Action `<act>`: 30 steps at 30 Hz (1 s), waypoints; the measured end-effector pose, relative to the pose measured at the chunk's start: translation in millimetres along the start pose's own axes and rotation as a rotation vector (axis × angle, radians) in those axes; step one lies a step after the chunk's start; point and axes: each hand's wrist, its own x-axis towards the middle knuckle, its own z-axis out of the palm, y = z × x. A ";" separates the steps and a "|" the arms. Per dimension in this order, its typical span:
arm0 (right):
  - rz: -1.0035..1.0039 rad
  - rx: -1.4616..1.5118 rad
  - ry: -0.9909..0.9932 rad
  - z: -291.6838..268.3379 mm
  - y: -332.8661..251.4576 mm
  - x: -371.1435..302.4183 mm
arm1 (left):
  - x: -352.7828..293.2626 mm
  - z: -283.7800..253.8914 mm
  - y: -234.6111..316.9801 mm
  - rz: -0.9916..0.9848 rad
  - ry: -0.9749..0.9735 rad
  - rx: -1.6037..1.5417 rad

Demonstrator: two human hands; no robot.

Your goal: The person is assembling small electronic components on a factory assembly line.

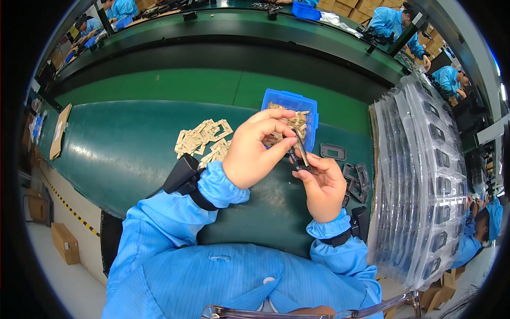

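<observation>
Between my two hands, above the table, a small black plastic frame [297, 157] is held tilted, with a pale strip along one side. My right hand [325, 187] grips its lower end between thumb and fingers. At the upper end, my left hand [254, 150] pinches with thumb and forefinger; whether it holds a thin piece of its own is too small to tell. Just beyond the hands stands a blue bin [314, 118] of beige scraps. Left of my left hand lies a pile of beige cut-out adhesive pieces [197, 139]. Several loose black frames [333, 152] rest right of my right hand.
A tall stack of clear plastic trays [406, 175] with black parts rises along the right edge. Flat cardboard [60, 132] lies at the far left of the green table [122, 143]. Co-workers in blue sit at a bench [212, 32] beyond; another person is at the right.
</observation>
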 end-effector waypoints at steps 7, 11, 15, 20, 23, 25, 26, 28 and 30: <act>-0.082 -0.077 -0.050 -4.0 1.1 1.4 | -0.5 3.0 1.0 -0.131 -0.001 -0.065; -0.094 -0.102 -0.078 -5.4 0.3 1.9 | 1.7 1.1 0.5 -0.193 -0.031 -0.153; -0.090 -0.111 -0.097 -5.1 -0.4 1.8 | 1.6 4.0 -1.9 -0.121 -0.075 -0.124; -0.015 -0.017 0.056 -4.6 -6.9 3.1 | -0.6 3.9 -7.1 0.178 -0.142 0.108; 0.031 -0.012 0.184 -4.3 -18.0 8.3 | 6.7 -3.3 -13.1 0.155 0.067 0.209; 0.074 -0.030 0.228 -3.7 -25.2 9.0 | 19.0 -16.5 -16.2 0.130 0.043 0.504; 0.109 -0.003 0.209 -3.7 -25.9 8.9 | 21.3 -21.9 -20.2 0.201 0.006 0.679; 0.145 0.025 0.191 -4.7 -24.5 8.9 | 21.6 -23.7 -19.6 0.267 -0.004 0.687; 0.175 0.096 0.093 -7.8 -20.8 9.0 | 20.5 -21.5 -14.9 0.327 -0.012 0.693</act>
